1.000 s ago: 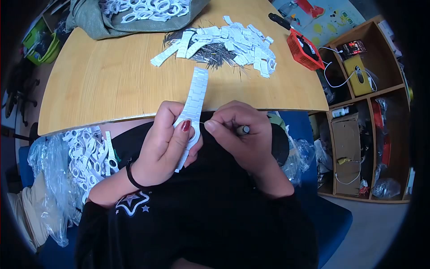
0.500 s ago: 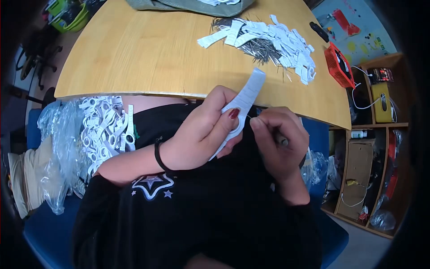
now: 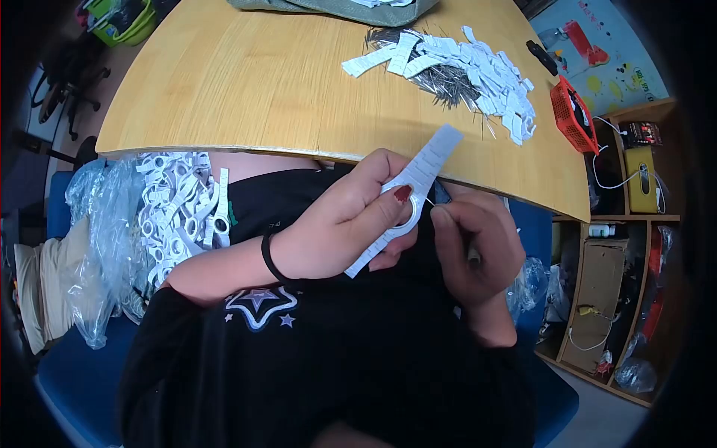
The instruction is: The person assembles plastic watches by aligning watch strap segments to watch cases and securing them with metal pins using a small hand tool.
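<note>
My left hand (image 3: 362, 216) grips a white watch band (image 3: 433, 160) with a round ring-shaped opening in its middle, thumb pressed beside the ring. The band slants from lower left to upper right, its far end sticking out past my fingers. In my right hand (image 3: 482, 243), thumb and forefinger pinch a thin metal pin (image 3: 429, 201), whose tip points at the ring's right side; whether it touches cannot be made out. On the table beyond lies a heap of metal pins (image 3: 452, 86) among loose white strap pieces (image 3: 497, 82).
White ring-centred bands (image 3: 183, 205) are piled at my left beside clear plastic bags (image 3: 104, 254). The wooden table (image 3: 246, 97) has its edge just beyond my hands. A grey-green bag (image 3: 336, 11) stands far back, a red basket (image 3: 571, 119) at right, near wooden shelves (image 3: 597, 218).
Both hands and the watch band appear slightly further right in view, and the surroundings have shifted a little too. The grips look the same.
</note>
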Available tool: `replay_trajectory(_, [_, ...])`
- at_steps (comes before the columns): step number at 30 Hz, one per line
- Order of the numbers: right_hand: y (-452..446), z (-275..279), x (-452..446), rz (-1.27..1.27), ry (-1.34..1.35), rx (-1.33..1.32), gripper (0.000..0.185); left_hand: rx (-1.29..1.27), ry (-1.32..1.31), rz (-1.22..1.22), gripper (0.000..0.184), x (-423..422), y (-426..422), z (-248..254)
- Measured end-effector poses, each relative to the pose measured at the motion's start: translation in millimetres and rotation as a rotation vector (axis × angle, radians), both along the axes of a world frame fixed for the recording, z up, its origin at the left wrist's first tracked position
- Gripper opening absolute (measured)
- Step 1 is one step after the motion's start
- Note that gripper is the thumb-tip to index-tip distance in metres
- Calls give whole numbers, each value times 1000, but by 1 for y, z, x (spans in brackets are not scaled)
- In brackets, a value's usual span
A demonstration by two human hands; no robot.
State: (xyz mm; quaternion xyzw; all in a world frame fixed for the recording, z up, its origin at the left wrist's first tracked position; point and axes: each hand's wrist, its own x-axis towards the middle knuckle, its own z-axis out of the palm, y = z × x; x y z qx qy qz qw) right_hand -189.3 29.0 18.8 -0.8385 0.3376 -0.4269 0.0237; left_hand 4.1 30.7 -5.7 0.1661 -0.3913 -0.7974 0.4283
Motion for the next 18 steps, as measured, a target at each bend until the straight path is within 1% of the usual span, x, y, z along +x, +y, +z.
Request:
replay_trajectory(3, [2, 0, 2, -13, -40, 47, 15, -4, 7, -8, 17, -1, 0, -2])
replay_trajectory(6, [1, -3, 3, -17, -122, 162, 14, -252, -201, 36, 16, 4, -2, 0])
replay_trajectory(9, [0, -16, 2, 52, -547, 649, 13, -418, -314, 118, 16, 2, -2, -3])
replay_trajectory(10, [0, -21, 2, 48, -507, 590, 10, -392, -301, 96, 16, 2, -2, -4])
replay_trajectory(13, [7, -8, 8, -48, -167, 190, 8, -331, -264, 50, 17, 3, -2, -7])
replay_trajectory(14, [9, -8, 8, -46, -184, 199, 6, -326, -253, 46, 18, 2, -1, -7])
replay_trajectory(17, [3, -15, -1, 38, -357, 510, 7, -309, -225, 15, 19, -1, -1, -6])
replay_trajectory(18, [1, -19, -1, 69, -463, 580, 6, -302, -217, 4, 20, -1, -1, -6])
